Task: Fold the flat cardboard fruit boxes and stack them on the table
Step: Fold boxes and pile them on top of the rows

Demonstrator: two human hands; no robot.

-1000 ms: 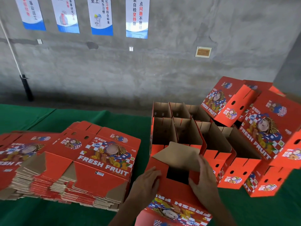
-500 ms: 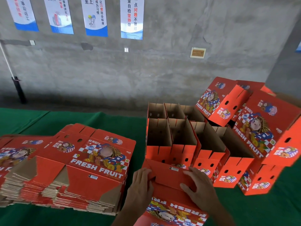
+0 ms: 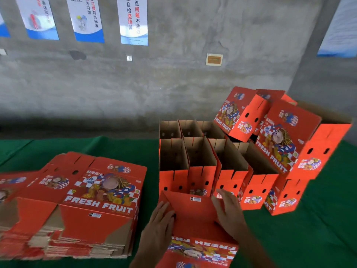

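Your left hand (image 3: 160,219) and right hand (image 3: 229,211) both lie flat, fingers straight, pressing the red bottom flaps of the fruit box (image 3: 193,215) at the near centre of the green worktop (image 3: 309,238); neither grip is curled round anything. The box sits between your palms, its "FRESH" print facing you. Just beyond it stand the folded boxes (image 3: 202,161), open-topped and showing bare brown insides. More lie tipped at far right. The flat box stack (image 3: 87,206) sits left.
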